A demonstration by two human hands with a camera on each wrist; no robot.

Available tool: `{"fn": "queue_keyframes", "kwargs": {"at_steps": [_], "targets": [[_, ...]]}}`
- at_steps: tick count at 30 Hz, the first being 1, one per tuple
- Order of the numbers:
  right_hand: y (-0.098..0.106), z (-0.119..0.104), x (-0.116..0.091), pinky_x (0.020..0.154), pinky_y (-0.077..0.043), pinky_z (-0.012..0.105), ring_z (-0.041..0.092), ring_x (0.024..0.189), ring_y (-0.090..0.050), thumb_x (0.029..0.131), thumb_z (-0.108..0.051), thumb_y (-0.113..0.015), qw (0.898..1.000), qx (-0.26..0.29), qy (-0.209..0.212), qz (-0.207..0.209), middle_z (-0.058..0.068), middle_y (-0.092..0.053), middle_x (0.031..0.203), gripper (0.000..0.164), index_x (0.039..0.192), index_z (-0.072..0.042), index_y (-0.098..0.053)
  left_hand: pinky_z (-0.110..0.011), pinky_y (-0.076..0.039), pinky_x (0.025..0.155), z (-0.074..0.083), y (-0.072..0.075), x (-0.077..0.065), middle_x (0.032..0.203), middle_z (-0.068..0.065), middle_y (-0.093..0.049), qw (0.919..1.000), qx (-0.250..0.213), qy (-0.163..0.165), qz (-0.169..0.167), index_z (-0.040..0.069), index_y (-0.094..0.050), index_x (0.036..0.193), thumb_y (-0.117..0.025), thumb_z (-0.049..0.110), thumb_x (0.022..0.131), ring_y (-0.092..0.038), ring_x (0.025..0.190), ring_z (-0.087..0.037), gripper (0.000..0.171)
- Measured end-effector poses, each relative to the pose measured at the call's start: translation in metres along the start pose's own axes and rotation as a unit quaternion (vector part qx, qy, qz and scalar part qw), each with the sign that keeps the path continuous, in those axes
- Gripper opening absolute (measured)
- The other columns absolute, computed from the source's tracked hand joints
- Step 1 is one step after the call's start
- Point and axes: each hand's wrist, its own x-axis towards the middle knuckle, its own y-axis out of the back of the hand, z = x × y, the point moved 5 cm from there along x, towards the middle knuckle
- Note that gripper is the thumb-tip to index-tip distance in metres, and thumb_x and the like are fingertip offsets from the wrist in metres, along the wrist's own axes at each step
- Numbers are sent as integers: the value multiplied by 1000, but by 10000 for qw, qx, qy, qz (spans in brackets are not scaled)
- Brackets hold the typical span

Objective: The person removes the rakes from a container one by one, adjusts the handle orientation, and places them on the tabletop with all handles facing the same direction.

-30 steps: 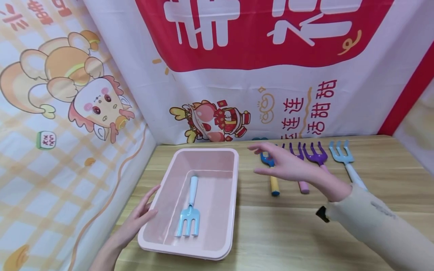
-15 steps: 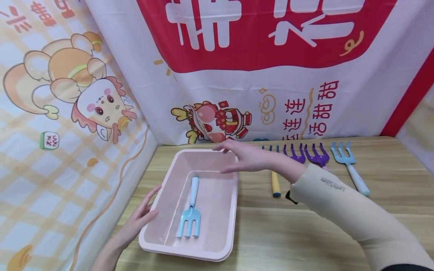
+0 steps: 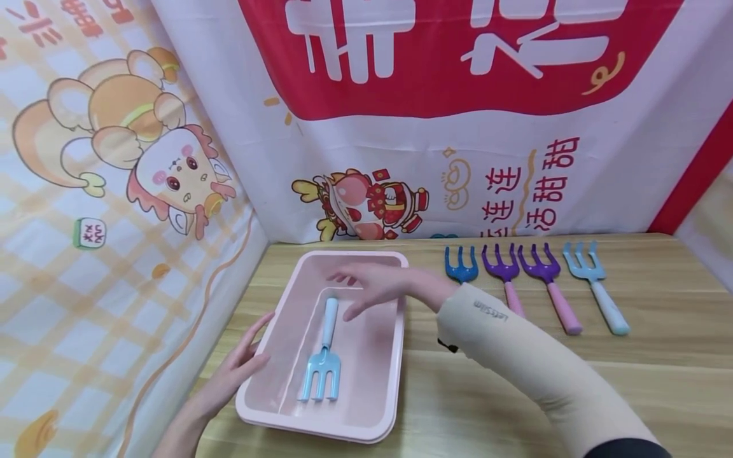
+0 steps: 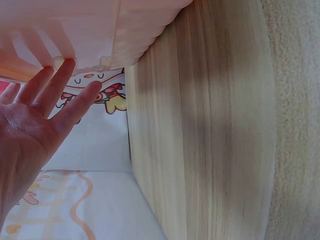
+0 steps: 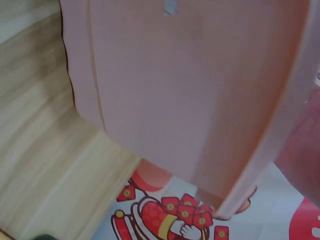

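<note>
A pink plastic tub [image 3: 395, 356] stands on the table, and a light blue hand fork [image 3: 325, 356] lies inside with its tines toward me. My left hand [image 3: 231, 366] is at the tub's left side. The left wrist view shows that hand [image 4: 35, 115] with fingers extended against the tub's outer wall [image 4: 90, 30]. Over the far part of the tub hovers my right hand [image 3: 372, 286], fingers loosely bent and holding nothing, just beyond the fork's handle. In the right wrist view the tub [image 5: 175, 90] fills most of the picture.
Several more hand forks lie in a row at the table's back right: a blue one [image 3: 461, 270], two purple ones [image 3: 501, 267] with pink handles, and a light blue one [image 3: 609, 308]. My right forearm hides the blue fork's handle. Printed cloth walls [image 3: 229, 76] enclose the table [image 3: 475, 394].
My right hand has moved left from above the row of forks to over the tub, uncovering the purple forks. The left hand stays at the tub's side.
</note>
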Motion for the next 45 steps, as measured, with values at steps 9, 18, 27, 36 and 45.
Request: {"fn": "queue_keyframes", "kwargs": {"at_steps": [9, 18, 27, 36, 45], "targets": [[-27, 2, 24, 97, -46, 31, 17, 121, -46, 77, -32, -84, 9986, 112, -177, -479, -4, -52, 134, 78, 144, -21, -46, -51, -56, 77, -2, 1, -3, 137, -46, -32, 10000, -12, 26, -9, 17, -7, 157, -41, 5, 102, -61, 104, -42, 65], [-48, 5, 41, 98, -45, 29, 19, 123, -44, 79, -25, -82, 9937, -130, -207, -1096, -1, -46, 139, 75, 144, -15, -46, -51, -56, 78, -2, 4, 0, 138, -44, -33, 10000, -8, 69, 33, 17, -7, 157, -42, 6, 102, -62, 105, -39, 66], [-60, 7, 51, 102, -42, 32, 21, 125, -42, 83, -16, -78, 9849, -952, -238, -1429, 1, -48, 140, 65, 142, -16, -50, -51, -57, 76, -1, 5, 3, 140, -42, -33, 9999, -75, 118, 77, 21, -9, 157, -43, 7, 102, -62, 104, -40, 66], [-69, 14, 53, 106, -39, 38, 20, 126, -43, 89, -19, -71, 9759, -1096, -513, -1814, -1, -46, 144, 62, 145, -22, -45, -46, -56, 81, 1, 4, 7, 138, -40, -37, 10000, 70, 33, 15, 20, -11, 157, -43, 8, 103, -58, 111, -39, 64], [-88, 20, 53, 110, -33, 35, 21, 131, -39, 90, -16, -67, 9620, -957, -738, -2449, 3, -35, 152, 72, 153, -22, -31, -43, -56, 82, -1, 5, 4, 137, -40, -39, 9999, 111, 16, 30, 19, -10, 157, -43, 8, 103, -58, 111, -35, 64]]}}
